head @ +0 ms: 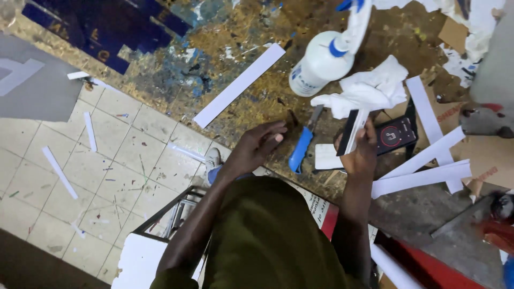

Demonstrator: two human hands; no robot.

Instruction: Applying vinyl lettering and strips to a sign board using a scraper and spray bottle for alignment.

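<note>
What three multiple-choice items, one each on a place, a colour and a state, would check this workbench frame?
1. Where does the blue-handled utility knife lie?
A. between the two hands on the paint-spattered wooden workbench
B. on the tiled floor
C. on top of the spray bottle

2. What colour is the long paper strip lying alone on the bench?
A. red
B. white
C. green

3. What is the right hand doing?
A. resting open and empty
B. holding a flat black and white tool
C. holding the white plastic spray bottle

Answers: 1 A, the knife lies between the left hand and the right; 2 B, it is plain white; 3 B, its fingers grip the tool.
</note>
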